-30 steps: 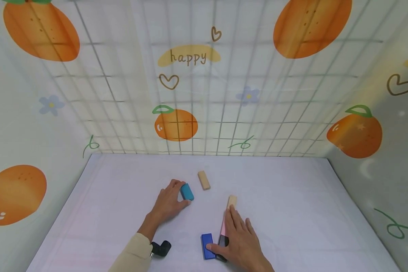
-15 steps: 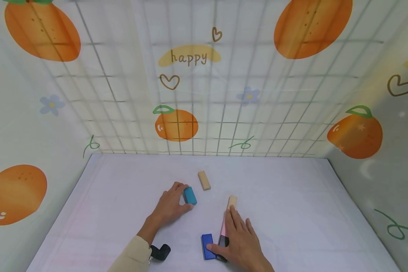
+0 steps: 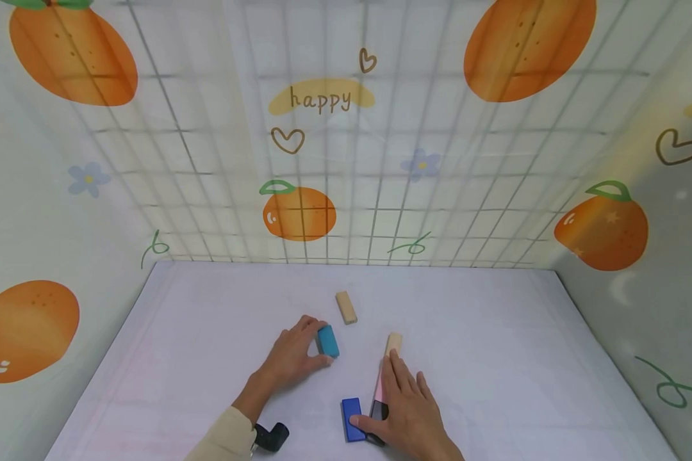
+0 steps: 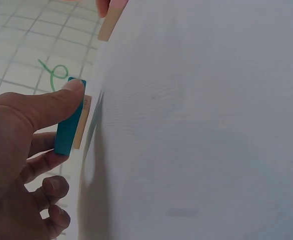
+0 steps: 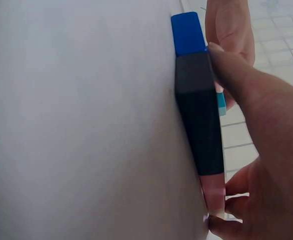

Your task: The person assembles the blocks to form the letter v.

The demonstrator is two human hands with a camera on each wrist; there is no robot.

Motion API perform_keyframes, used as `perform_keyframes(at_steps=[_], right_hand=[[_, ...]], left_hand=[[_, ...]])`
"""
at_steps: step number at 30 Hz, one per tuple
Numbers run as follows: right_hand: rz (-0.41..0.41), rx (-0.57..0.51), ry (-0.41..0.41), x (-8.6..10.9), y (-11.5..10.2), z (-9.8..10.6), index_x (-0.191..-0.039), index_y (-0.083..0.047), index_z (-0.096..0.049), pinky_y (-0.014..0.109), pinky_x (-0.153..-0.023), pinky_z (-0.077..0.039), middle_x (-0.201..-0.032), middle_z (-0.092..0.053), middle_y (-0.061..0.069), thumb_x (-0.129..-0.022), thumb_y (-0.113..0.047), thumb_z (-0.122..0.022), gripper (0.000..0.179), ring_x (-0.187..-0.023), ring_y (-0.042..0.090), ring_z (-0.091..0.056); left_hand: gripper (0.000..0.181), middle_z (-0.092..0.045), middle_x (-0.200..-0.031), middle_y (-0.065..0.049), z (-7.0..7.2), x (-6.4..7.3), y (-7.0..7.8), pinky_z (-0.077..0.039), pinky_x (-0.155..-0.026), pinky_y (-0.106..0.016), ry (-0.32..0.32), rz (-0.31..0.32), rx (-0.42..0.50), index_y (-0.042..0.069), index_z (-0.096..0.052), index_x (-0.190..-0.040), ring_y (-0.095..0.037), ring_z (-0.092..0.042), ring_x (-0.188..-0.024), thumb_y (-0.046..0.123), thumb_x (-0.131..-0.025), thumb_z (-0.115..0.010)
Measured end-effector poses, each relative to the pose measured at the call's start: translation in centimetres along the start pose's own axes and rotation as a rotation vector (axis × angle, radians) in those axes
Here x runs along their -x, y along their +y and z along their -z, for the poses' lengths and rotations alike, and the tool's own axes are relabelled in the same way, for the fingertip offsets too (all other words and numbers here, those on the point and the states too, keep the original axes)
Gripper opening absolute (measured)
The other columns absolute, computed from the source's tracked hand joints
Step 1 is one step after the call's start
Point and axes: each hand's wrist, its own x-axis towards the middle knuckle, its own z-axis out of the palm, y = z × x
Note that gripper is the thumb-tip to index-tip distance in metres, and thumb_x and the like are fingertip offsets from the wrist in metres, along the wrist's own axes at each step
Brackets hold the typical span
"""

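White cloth covers the table (image 3: 496,358) in front of me, its surface faintly creased. Beyond and around it hangs a pale printed curtain (image 3: 455,224), grid-lined at the back, with oranges, hearts, flowers and the word "happy". The dark blue block (image 3: 353,420) lies near the person's edge of the table, and I place everything by it.

Just to its right is a black block (image 3: 378,410); a pink block (image 3: 378,389) lies farther out, with a pale wooden block (image 3: 395,342) at the far end of that row. The right hand (image 3: 411,410) lies over this row, fingers extended along it, thumb on the dark blue block. The left hand (image 3: 293,353) pinches the teal block (image 3: 327,341), beyond the dark blue block and slightly left; I cannot tell whether it touches the cloth. A second wooden block (image 3: 346,307) lies farther out beyond the dark blue block. Left of that landmark, a black device (image 3: 272,437) sits at the wrist by a beige sleeve (image 3: 225,435).

From the left wrist, the thumb shows pressed on one end of the teal block, two fingers at the other. The right wrist view bares the black block's long side, mostly covered from above.
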Motion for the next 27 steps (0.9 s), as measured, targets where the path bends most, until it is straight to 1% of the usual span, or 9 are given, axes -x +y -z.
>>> perform_keyframes(at_steps=[5,14,17,23,27], right_hand=[[-0.002,0.003,-0.006,0.0,0.0,0.0,-0.160,-0.005,-0.023,0.063,-0.117,-0.013,-0.167,-0.016,0.016,-0.061,-0.097,-0.055,0.139,-0.151,0.036,-0.021],[-0.002,0.004,0.001,0.0,-0.1,-0.1,-0.160,-0.006,-0.025,0.063,-0.117,-0.012,-0.167,-0.016,0.016,-0.060,-0.097,-0.055,0.139,-0.152,0.036,-0.020],[-0.002,-0.001,0.002,-0.1,0.0,-0.3,-0.160,-0.006,-0.024,0.063,-0.117,-0.012,-0.167,-0.015,0.016,-0.060,-0.097,-0.055,0.139,-0.152,0.035,-0.019],[0.014,-0.009,0.002,-0.1,0.0,-0.2,-0.160,-0.003,-0.024,0.063,-0.117,-0.013,-0.167,-0.016,0.018,-0.063,-0.095,-0.056,0.137,-0.151,0.036,-0.020],[0.006,-0.002,-0.001,-0.1,0.0,-0.1,-0.160,-0.005,-0.024,0.063,-0.117,-0.012,-0.167,-0.015,0.016,-0.062,-0.096,-0.056,0.138,-0.152,0.035,-0.019]], left_hand=[[0.069,-0.052,-0.136,-0.001,-0.2,0.2,0.1,-0.046,-0.093,-0.042,-0.011,-0.014,-0.004,0.018,-0.052,-0.145,-0.018,-0.057,-0.113,0.043,-0.087,-0.079],[0.068,-0.054,-0.134,0.000,-0.5,0.7,0.5,-0.045,-0.092,-0.042,-0.047,-0.060,0.007,0.018,-0.055,-0.142,-0.016,-0.056,-0.112,0.044,-0.085,-0.080],[0.069,-0.054,-0.134,0.001,-0.5,0.8,0.7,-0.045,-0.093,-0.042,-0.061,-0.066,0.013,0.018,-0.055,-0.141,-0.015,-0.056,-0.113,0.045,-0.084,-0.081],[0.070,-0.054,-0.135,0.003,-0.6,1.1,1.1,-0.044,-0.097,-0.043,-0.097,-0.067,0.009,0.019,-0.056,-0.141,-0.014,-0.056,-0.116,0.047,-0.083,-0.082],[0.069,-0.054,-0.135,0.002,-0.4,1.3,1.2,-0.044,-0.098,-0.045,-0.112,-0.075,0.018,0.019,-0.056,-0.141,-0.015,-0.055,-0.117,0.046,-0.083,-0.082]])
